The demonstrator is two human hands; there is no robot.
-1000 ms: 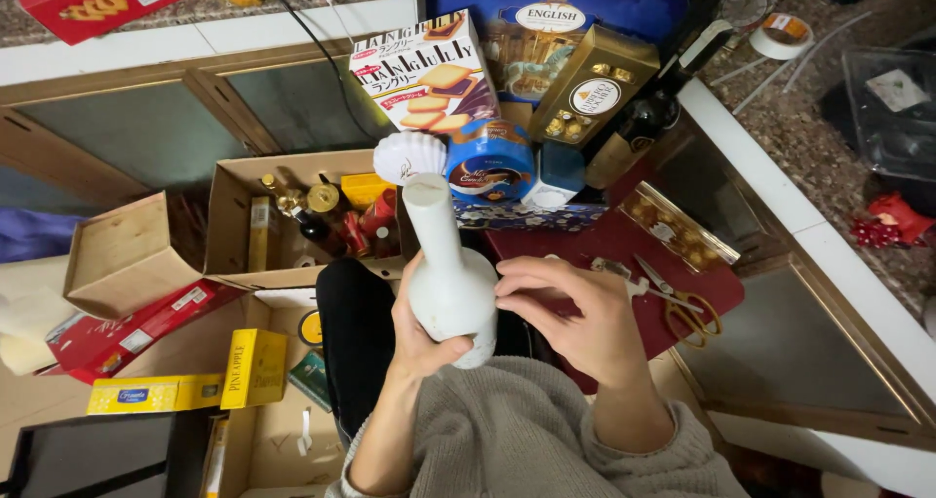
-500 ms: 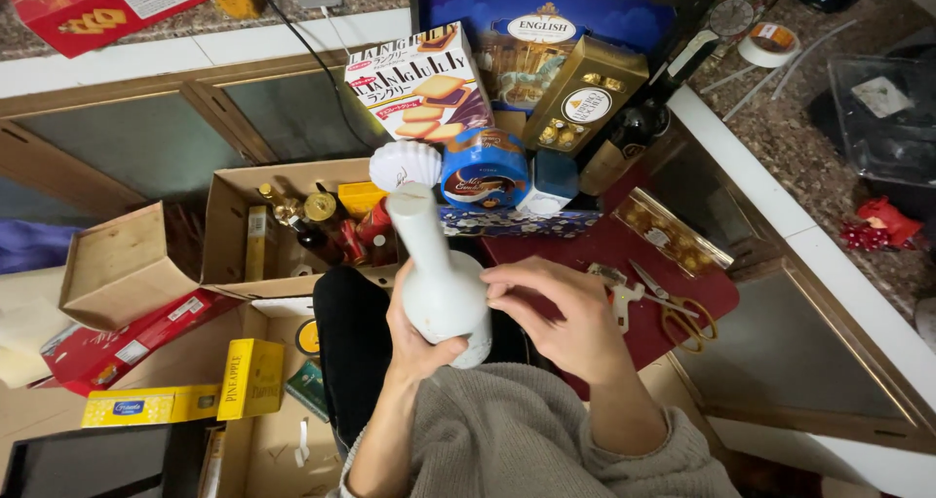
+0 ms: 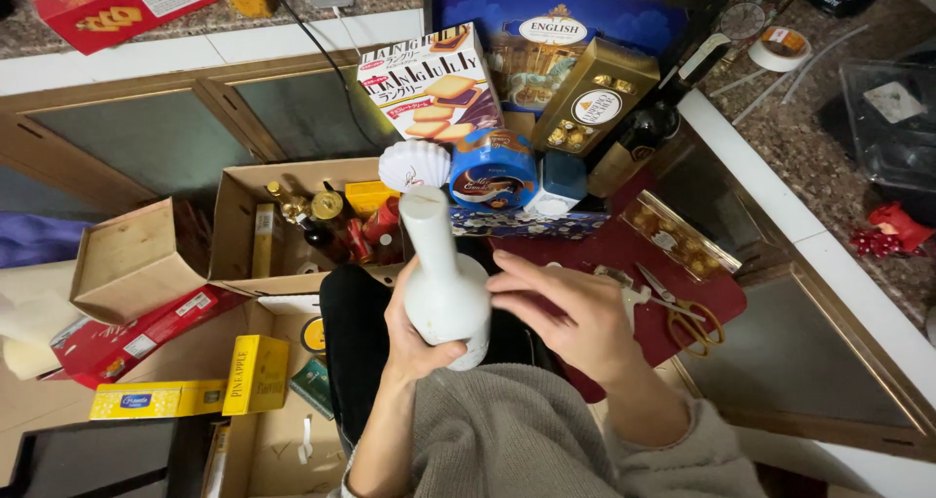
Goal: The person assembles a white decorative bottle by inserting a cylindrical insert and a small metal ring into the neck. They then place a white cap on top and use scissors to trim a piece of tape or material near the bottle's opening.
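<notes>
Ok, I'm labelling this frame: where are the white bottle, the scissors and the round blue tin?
white bottle [image 3: 444,288], head view, on its wide body.
scissors [image 3: 694,321], head view, on the yellow handles.
round blue tin [image 3: 492,170], head view, on its lid.

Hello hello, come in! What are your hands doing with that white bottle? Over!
Left hand gripping white bottle from the side. Right hand fingers touching its body. Shell-shaped white cap off, lying by the blue round tin. Nothing blocking.

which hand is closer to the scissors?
Right. The right hand rests on the white bottle, just left of the scissors on the red mat. The left hand grips the bottle's far side, further away.
</notes>
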